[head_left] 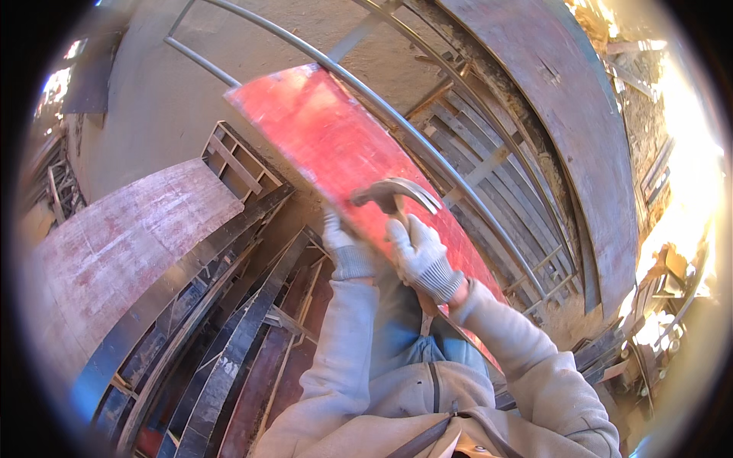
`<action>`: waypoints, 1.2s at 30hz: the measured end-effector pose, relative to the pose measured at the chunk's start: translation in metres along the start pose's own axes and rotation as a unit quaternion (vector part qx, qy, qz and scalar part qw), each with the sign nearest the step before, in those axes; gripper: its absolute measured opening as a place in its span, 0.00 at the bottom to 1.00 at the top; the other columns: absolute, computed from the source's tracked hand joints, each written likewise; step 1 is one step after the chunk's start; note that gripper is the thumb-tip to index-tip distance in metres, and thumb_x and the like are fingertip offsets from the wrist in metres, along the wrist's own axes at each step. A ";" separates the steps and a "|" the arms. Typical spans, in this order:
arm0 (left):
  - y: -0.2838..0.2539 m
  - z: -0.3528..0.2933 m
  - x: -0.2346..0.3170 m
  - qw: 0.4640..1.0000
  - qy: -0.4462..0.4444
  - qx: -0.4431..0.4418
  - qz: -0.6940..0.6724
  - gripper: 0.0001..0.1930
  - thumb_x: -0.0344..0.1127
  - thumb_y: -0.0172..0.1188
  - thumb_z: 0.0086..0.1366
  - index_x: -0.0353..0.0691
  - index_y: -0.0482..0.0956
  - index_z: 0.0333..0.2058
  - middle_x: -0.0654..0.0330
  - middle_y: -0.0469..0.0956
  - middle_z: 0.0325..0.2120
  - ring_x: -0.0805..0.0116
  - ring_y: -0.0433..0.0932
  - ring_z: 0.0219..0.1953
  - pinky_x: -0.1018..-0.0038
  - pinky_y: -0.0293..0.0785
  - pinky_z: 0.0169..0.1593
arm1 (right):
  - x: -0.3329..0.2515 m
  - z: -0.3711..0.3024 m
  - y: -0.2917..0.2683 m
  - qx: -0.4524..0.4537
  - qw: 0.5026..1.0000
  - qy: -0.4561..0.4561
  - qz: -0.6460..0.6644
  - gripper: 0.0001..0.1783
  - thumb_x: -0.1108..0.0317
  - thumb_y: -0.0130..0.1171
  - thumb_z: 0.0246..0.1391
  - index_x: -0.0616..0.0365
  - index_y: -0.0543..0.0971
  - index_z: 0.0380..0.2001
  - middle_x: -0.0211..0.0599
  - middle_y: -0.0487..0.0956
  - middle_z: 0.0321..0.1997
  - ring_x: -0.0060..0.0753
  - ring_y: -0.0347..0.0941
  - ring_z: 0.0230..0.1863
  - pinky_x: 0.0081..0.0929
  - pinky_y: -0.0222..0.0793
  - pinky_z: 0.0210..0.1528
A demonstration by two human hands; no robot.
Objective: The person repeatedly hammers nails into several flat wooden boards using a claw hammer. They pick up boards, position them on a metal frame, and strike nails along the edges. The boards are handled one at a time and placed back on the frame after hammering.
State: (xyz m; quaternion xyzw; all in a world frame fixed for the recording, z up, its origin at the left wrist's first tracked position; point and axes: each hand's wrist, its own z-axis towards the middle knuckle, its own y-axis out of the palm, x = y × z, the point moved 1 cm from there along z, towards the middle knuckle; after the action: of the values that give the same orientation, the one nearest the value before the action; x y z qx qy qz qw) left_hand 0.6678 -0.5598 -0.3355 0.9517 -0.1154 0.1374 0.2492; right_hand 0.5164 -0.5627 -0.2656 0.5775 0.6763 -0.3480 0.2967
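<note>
My right hand (pixel 420 256) clutches the hammer (pixel 391 195) above the red panel (pixel 321 133), which spans 11 to 5 o'clock; my left hand (pixel 347 248) meets its edge, grip unclear. A glancing swing could bruise it.

Right hand (pixel 420 258), white-gloved, grips claw hammer (pixel 391 197), head over red board (pixel 305 126). Left hand (pixel 347 248), also gloved, at board's left edge. Metal rail (pixel 378 108) along board's far side, grey slats (pixel 504 197) beyond it. Faded panel (pixel 141 221) at left; large grey sheet (pixel 557 99) at upper right.
</note>
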 end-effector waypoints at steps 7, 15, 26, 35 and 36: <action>0.017 -0.025 0.003 0.989 0.050 0.068 0.119 0.32 0.56 0.53 0.76 0.38 0.67 0.67 0.52 0.72 0.64 0.54 0.71 0.65 0.56 0.69 0.69 | -0.010 -0.008 0.010 -0.041 0.980 0.194 -0.016 0.24 0.46 0.54 0.70 0.60 0.79 0.41 0.57 0.82 0.33 0.62 0.81 0.38 0.52 0.75 0.42; -0.007 0.001 0.015 0.991 -0.014 0.054 0.118 0.21 0.44 0.54 0.76 0.36 0.74 0.58 0.53 0.77 0.57 0.56 0.75 0.59 0.59 0.72 0.65 | -0.025 -0.010 0.024 -0.038 0.979 0.122 -0.156 0.29 0.42 0.52 0.69 0.63 0.77 0.44 0.60 0.82 0.35 0.60 0.82 0.41 0.50 0.76 0.44; -0.044 -0.025 0.053 0.851 0.185 0.093 0.483 0.29 0.52 0.59 0.74 0.41 0.70 0.65 0.51 0.72 0.60 0.51 0.72 0.61 0.55 0.75 0.58 | -0.004 -0.085 -0.037 -0.054 0.984 0.167 -0.020 0.28 0.44 0.56 0.64 0.62 0.77 0.45 0.62 0.82 0.45 0.66 0.78 0.51 0.51 0.73 0.53; -0.044 -0.073 -0.035 0.819 -0.068 -0.079 0.564 0.32 0.51 0.68 0.68 0.37 0.72 0.62 0.53 0.78 0.56 0.54 0.79 0.54 0.56 0.83 0.52 | 0.137 -0.350 -0.178 0.384 0.623 0.393 0.557 0.15 0.52 0.65 0.65 0.51 0.76 0.35 0.23 0.73 0.22 0.19 0.70 0.20 0.23 0.67 0.18; -0.044 -0.070 -0.042 0.791 -0.002 -0.011 0.611 0.29 0.48 0.69 0.68 0.35 0.74 0.60 0.51 0.80 0.53 0.54 0.82 0.52 0.58 0.85 0.51 | 0.154 -0.365 -0.190 0.401 0.628 0.383 0.547 0.16 0.51 0.65 0.66 0.52 0.75 0.37 0.21 0.71 0.22 0.18 0.68 0.19 0.22 0.66 0.19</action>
State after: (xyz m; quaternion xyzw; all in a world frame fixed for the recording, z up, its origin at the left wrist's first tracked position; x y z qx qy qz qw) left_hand 0.6272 -0.4809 -0.3098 0.6802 -0.6749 0.2579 0.1238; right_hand 0.3045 -0.1948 -0.1528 0.9843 0.0831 -0.1066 -0.1136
